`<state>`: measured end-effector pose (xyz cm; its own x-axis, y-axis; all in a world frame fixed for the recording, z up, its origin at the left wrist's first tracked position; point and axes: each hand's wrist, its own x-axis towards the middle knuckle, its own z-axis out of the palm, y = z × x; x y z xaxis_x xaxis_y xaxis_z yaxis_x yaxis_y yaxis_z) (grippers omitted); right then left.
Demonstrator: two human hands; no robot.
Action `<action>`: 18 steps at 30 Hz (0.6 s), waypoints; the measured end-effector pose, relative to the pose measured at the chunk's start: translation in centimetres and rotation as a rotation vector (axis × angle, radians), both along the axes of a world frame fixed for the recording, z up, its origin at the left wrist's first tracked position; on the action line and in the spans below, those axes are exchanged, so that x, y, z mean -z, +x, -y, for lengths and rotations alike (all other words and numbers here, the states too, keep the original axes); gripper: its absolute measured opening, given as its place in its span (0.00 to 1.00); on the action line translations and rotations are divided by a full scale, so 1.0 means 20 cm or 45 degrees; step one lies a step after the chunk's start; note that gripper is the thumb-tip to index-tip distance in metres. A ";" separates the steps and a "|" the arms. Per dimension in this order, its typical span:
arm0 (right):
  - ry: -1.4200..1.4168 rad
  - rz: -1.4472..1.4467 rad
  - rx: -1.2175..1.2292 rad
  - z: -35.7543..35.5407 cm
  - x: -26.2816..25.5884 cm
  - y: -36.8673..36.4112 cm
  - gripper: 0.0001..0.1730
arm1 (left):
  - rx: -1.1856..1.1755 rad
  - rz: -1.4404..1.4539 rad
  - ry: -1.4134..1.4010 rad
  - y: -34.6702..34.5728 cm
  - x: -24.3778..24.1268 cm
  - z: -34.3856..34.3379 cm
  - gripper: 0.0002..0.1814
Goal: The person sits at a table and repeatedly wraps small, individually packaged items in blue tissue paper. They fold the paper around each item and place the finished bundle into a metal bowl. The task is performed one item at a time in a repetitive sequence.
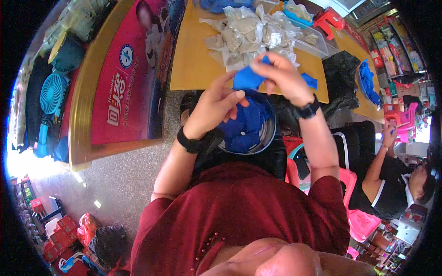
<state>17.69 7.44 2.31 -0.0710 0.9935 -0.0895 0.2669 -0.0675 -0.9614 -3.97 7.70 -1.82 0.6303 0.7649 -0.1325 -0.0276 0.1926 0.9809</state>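
Note:
Between my two hands is a small blue cloth piece (247,78), possibly a pouch, slightly blurred. My right hand (281,74) pinches its upper right part between thumb and fingers. At its left edge, my left hand (219,103) has the index finger against the cloth, with that fingertip partly hidden behind it. Just below the hands, a round metal basin (272,129) rests at my lap and holds several similar blue cloth pieces (247,141). Beyond the hands, a pile of clear plastic bags (241,31) with greyish-brown contents lies on the wooden table (190,62).
Another blue piece (309,81) lies near the table's right edge, beside a black plastic bag (340,74). A clear plastic bin (312,46) and red stool (329,22) stand farther back. A seated person (386,186) works at the right. Left is a counter with a printed panel (117,93).

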 end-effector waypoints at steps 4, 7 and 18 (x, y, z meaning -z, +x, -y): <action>0.206 -0.314 0.112 -0.46 -0.05 0.23 0.18 | -0.126 -0.004 -0.015 -0.06 0.06 -0.07 0.25; 0.233 -0.684 0.238 -0.64 -0.25 0.26 0.26 | -0.179 -0.010 -0.096 -0.09 0.08 -0.10 0.22; 0.164 1.402 0.242 -0.01 0.28 1.03 0.21 | -0.242 -0.060 -0.143 -0.09 0.12 -0.14 0.17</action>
